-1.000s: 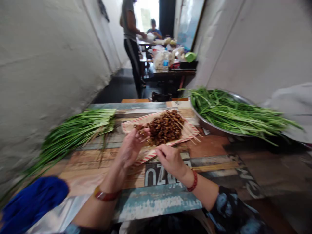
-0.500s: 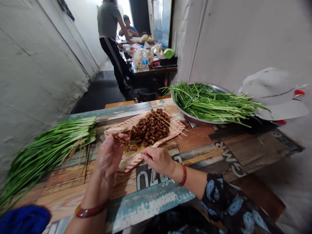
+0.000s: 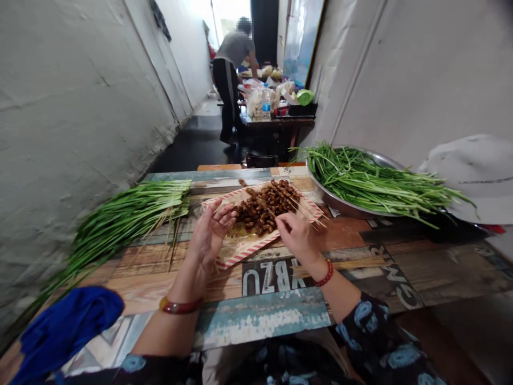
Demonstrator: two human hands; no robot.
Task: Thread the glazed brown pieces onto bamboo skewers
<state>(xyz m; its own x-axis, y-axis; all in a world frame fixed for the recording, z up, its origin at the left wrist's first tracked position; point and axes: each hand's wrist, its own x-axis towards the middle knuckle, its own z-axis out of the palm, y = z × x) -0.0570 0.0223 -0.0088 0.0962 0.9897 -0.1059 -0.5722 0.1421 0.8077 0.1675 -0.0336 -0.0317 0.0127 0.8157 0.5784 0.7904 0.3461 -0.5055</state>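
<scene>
The person's right hand (image 3: 294, 232) was pinched on the near end of a loaded skewer (image 3: 262, 205), which slanted up and away to the left over the heap of brown pupa-like pieces (image 3: 254, 220); the pieces along it were blurred. The left hand (image 3: 212, 227) stood at the left edge of the tray (image 3: 240, 256), palm up, its fingers apart and loosely curled, with nothing seen in its grasp. The heap lay glossy in the tray, which had a red-and-white striped rim, and more skewers (image 3: 313, 209) rested at its right side, their bare ends reaching over the rim. Thin wooden sticks (image 3: 356, 263) lay on the plank-patterned surface (image 3: 264, 321) beside the right wrist. Long green stalks (image 3: 128, 219) were spread on the left, with a blue cloth (image 3: 72, 326) nearer. On the right, a metal basin (image 3: 387, 158) held more greens (image 3: 372, 184), next to a white cap (image 3: 473, 166). Far off, a person in a grey shirt (image 3: 236, 48) bent over another table (image 3: 276, 123), where a plastic bottle (image 3: 266, 104) stood upright.
</scene>
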